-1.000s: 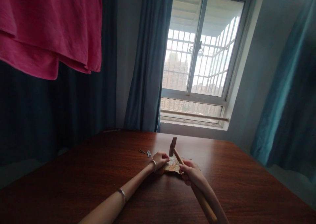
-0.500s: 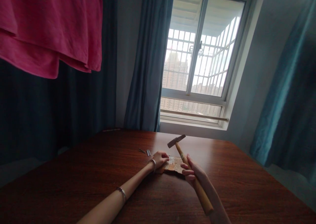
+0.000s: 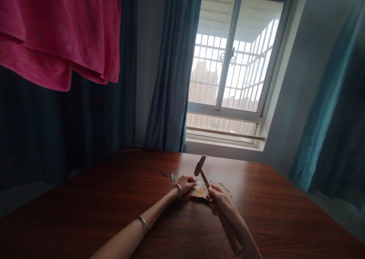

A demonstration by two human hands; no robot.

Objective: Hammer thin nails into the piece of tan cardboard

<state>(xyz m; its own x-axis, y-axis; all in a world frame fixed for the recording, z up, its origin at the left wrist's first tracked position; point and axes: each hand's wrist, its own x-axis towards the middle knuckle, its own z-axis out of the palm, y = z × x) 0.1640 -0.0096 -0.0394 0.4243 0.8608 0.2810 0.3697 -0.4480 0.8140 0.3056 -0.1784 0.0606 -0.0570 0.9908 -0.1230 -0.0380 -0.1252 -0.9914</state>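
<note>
My left hand (image 3: 186,183) rests at the left end of a small pale board (image 3: 199,190), fingers pinched round a thin dark nail (image 3: 196,180) that stands upright. The board has many brown dots over its top and an uneven front edge. My right hand (image 3: 219,197) is closed on the wooden handle of a hammer (image 3: 203,173). The hammer's head is up in the air, just above and right of the left fingertips, apart from the nail. Part of the board is hidden behind the right hand.
Several thin metal pieces (image 3: 172,176) lie left of the board, beside small dark ones (image 3: 164,173). All this is on a brown wooden table (image 3: 114,202). A pink cloth (image 3: 62,34) hangs at upper left. Behind the table are curtains (image 3: 171,69) and a barred window (image 3: 228,61).
My right hand has turned the hammer, so its head has swung left and now tilts more steeply near the nail. More of the board's right edge shows. The left hand stays put.
</note>
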